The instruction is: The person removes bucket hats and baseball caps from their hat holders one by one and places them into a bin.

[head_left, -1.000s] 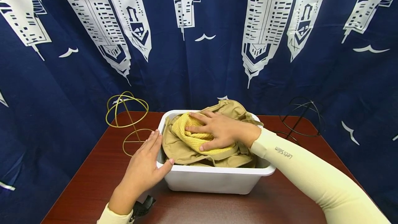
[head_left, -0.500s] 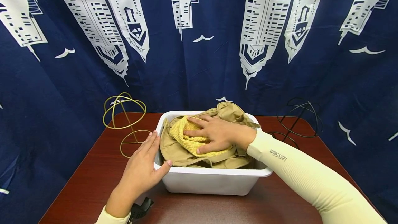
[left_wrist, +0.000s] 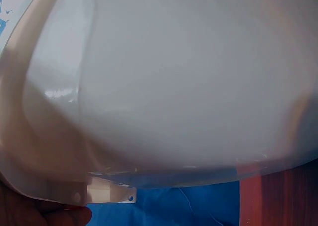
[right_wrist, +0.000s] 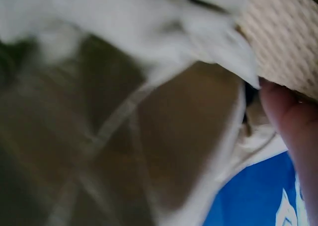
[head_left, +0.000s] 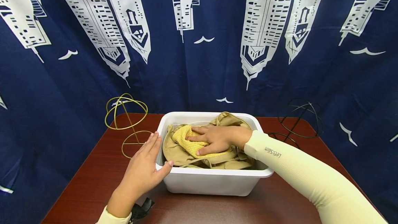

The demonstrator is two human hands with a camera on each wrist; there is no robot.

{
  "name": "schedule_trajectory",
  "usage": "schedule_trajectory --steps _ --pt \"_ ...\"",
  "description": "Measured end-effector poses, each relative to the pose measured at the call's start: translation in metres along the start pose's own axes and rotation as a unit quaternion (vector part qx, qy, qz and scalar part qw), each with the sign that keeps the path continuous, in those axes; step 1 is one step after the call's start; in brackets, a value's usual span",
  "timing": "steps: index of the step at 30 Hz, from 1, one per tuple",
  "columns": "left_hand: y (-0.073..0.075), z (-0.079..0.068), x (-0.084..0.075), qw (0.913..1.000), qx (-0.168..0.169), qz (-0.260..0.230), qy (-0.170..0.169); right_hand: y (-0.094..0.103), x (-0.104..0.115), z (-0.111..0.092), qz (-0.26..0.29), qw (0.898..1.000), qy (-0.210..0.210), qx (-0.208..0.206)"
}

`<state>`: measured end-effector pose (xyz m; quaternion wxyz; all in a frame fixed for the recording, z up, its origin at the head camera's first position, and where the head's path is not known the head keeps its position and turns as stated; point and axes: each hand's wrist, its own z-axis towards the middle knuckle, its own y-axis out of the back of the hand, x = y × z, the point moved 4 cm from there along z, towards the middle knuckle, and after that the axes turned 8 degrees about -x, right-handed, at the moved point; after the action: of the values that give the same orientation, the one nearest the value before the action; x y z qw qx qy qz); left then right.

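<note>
A white plastic tub stands on the table, holding a crumpled khaki fabric item with seams and straps. Yellow knitted cloth lies bunched on top of it. My right hand, fingers spread, presses down on the yellow cloth inside the tub. Against the tub's left rim rests my left hand, its fingers straight and thumb near the front corner. The left wrist view is mostly filled by the tub's wall. In the right wrist view, blurred khaki fabric hangs near my thumb.
A yellow wire stand is at the table's back left, and a black wire stand at the back right. A dark blue curtain with white building prints hangs behind the reddish-brown table.
My right hand has pushed downward. The yellow cloth and khaki fabric have sunk lower, and the tub's back rim now shows more fully. My left hand has stayed at the left rim.
</note>
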<state>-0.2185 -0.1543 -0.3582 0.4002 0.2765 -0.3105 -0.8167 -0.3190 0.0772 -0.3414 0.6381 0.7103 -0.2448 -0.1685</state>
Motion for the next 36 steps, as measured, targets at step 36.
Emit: schedule_trajectory --steps 36 --pt "-0.001 0.0 -0.001 1.0 -0.002 0.003 -0.004 0.058 -0.029 -0.055 0.079 0.985 -0.019 -0.149"
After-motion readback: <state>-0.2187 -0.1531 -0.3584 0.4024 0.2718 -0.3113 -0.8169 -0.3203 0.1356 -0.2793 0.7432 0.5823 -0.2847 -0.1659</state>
